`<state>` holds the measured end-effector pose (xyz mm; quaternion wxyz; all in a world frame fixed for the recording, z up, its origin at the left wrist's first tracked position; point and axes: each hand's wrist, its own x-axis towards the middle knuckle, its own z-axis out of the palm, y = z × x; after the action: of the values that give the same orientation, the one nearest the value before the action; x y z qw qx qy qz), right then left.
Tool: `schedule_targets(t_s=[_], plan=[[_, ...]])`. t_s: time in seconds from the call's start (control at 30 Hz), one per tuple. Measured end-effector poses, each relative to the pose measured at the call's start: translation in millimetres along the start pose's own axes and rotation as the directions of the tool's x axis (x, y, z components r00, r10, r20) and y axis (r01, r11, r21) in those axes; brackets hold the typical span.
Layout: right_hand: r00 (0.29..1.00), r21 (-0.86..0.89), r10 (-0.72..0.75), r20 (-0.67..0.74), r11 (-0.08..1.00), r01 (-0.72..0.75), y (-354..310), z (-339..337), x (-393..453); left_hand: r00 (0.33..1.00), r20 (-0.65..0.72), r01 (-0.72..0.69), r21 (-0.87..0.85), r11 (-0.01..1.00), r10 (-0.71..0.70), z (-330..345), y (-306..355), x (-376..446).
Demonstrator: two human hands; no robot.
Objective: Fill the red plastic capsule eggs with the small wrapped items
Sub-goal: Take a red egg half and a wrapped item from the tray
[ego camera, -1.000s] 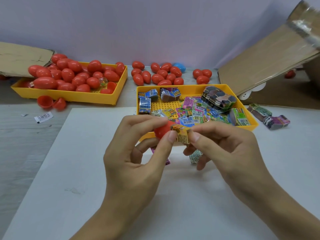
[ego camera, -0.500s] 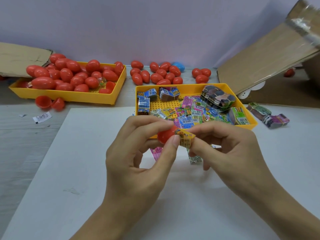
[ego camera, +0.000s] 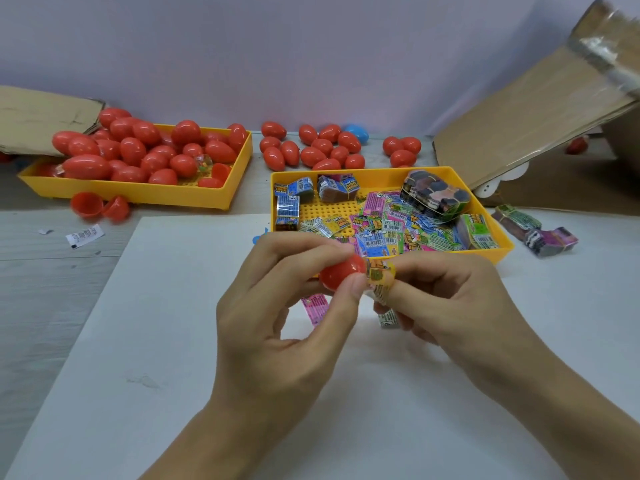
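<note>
A plain pale purple wall [ego camera: 277,53] fills the top of the picture. Below it is a grey tabletop [ego camera: 45,282] with a wood look, seen on the left side. A big white sheet [ego camera: 166,358] lies on it and covers the middle and bottom. At the upper left, a flat brown cardboard piece [ego camera: 34,116] rests by the wall. At the upper right, a large cardboard flap [ego camera: 540,112] leans at a slant, with shiny tape on its top corner. The light is soft and even.
</note>
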<state>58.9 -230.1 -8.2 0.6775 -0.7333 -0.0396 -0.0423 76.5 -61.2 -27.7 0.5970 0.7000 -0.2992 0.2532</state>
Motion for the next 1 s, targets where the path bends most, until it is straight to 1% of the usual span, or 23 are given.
schedule_targets(t_s=[0.07, 0.13, 0.3, 0.5, 0.6, 0.8, 0.93, 1.0], plan=[[1.000, 0.026, -0.016, -0.007, 1.000, 0.016, -0.1, -0.5, 0.4, 1.000, -0.012, 0.023, -0.014, 1.000, -0.024, -0.8, -1.8, 1.0], [0.999, 0.007, -0.032, -0.013, 0.999, 0.032, -0.1, -1.2, 1.4, 0.999, -0.006, 0.040, -0.028, 0.999, -0.040, 0.4, -2.9, 0.4], [0.991, -0.146, -0.114, -0.064, 0.984, 0.104, 3.3, -2.0, 0.7, 0.998, 0.008, 0.065, -0.051, 0.997, -0.065, 2.1, -4.6, -1.7], [0.985, -0.249, -0.169, -0.044, 0.956, 0.153, 1.8, -0.6, -0.7, 0.994, 0.026, 0.111, -0.092, 0.989, -0.109, 1.0, -6.9, -2.0], [0.980, -0.258, -0.196, -0.035, 0.949, 0.181, 0.7, 0.5, -1.2, 0.992, 0.036, 0.127, -0.107, 0.986, -0.124, 0.9, -6.8, -1.2], [0.982, -0.306, -0.184, -0.051, 0.938, 0.160, 2.2, 2.7, -3.8, 0.985, 0.031, 0.171, -0.142, 0.975, -0.169, 1.6, -7.8, -1.1], [0.972, -0.268, -0.190, -0.136, 0.952, 0.149, 5.9, 1.0, -3.6, 0.985, 0.017, 0.172, -0.134, 0.976, -0.172, 1.8, -6.3, -1.9], [0.960, -0.274, -0.234, -0.157, 0.944, 0.185, 6.3, -0.8, -3.5, 0.984, 0.014, 0.175, -0.138, 0.975, -0.175, 2.0, -5.8, -2.8]])
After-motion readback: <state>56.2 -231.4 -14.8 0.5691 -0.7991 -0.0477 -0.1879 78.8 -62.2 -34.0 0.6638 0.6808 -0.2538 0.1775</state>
